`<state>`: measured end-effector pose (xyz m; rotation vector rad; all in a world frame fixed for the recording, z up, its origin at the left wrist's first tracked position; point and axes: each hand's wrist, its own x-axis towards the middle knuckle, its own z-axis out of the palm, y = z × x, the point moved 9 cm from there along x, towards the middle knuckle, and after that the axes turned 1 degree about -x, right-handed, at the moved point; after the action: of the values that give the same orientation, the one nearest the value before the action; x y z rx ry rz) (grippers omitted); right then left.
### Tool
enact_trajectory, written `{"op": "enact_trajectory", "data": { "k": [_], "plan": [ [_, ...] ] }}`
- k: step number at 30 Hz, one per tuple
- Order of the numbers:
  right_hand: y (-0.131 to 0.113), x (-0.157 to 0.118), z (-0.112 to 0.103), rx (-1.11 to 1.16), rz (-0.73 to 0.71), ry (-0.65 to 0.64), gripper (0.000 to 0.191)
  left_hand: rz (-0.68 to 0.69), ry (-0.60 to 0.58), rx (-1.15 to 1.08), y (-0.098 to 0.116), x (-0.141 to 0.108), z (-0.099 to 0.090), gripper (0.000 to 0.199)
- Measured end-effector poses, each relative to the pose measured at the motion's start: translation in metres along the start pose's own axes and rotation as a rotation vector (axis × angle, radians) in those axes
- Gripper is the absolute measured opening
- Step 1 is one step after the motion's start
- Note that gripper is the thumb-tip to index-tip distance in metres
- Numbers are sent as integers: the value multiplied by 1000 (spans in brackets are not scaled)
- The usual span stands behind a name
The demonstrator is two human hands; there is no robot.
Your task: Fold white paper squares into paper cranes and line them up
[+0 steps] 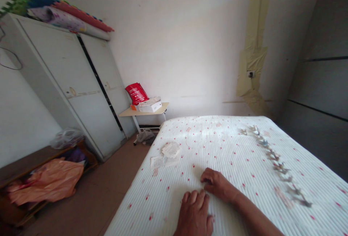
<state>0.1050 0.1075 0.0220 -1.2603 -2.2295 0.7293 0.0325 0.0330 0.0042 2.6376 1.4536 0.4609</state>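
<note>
Palm down on the white quilted bed cover (pixel 225 149), my left hand (pixel 193 212) rests with its fingers side by side and its thumb apart. Nothing shows under it. Just beyond and to the right, my right hand (pixel 217 185) has its fingers curled in towards the thumb, close to the left fingertips. Whatever it may hold is hidden. Pieces of printed paper (pixel 171 150) lie on the bed ahead and to the left. Along the right side runs a blurred row of several small grey and brown things (pixel 280 167), whose kind I cannot make out.
A small table (pixel 126 112) by the wall bears a red bag (pixel 136 93) and a white box (pixel 150 106). A grey cabinet (pixel 65 69) stands left, rolled mats (pixel 70 20) on top. Low on the left lies an orange plastic bag (pixel 49 181). A taped socket (pixel 250 74) is on the wall.
</note>
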Motion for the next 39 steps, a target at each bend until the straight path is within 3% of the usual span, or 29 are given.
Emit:
{"op": "enact_trajectory", "data": {
  "k": [9, 27, 34, 39],
  "plan": [
    [-8, -3, -4, 21, -63, 10, 27, 7, -18, 7, 1, 0, 1, 47],
    [-1, -1, -5, 28, -35, 37, 34, -19, -10, -39, -1, -1, 0, 48],
    [5, -1, 0, 13, -7, 34, 23, -39, -6, -66, -3, -1, 3, 48],
    [9, 1, 3, 14, -45, 42, 26, -39, -6, -75, -5, -1, 6, 47]
  ]
}}
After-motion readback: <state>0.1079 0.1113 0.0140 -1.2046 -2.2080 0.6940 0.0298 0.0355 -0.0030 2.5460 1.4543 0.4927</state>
